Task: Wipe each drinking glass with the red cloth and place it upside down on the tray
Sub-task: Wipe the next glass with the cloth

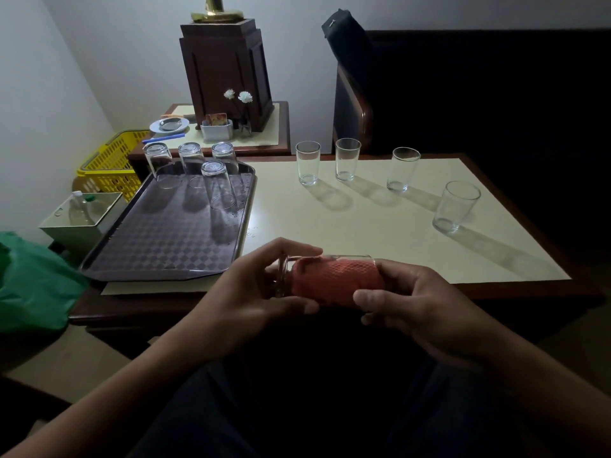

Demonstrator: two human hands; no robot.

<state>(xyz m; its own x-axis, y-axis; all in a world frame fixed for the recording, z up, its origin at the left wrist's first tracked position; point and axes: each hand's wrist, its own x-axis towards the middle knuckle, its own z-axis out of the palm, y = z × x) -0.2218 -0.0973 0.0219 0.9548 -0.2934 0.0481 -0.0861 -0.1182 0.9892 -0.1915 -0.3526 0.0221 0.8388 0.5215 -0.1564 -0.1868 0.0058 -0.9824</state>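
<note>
clear drinking glass (pixel 283 276) sideways, just front-right of purple checkered tray (pixel 158 252). left hand (pixel 244 299) grip clasps its base; right hand (pixel 416 309) grip clasps red waffle cloth (pixel 337 282) stuffed inside. likely slick, fragile: hold base.

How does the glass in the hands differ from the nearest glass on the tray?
The held glass lies on its side, while the tray glass stands upside down. The held glass seems stuffed with the red cloth; the tray glass is empty. The left hand and right hand grip the held glass; the tray glass rests untouched on the tray. Both are clear, tapered tumblers.
</note>
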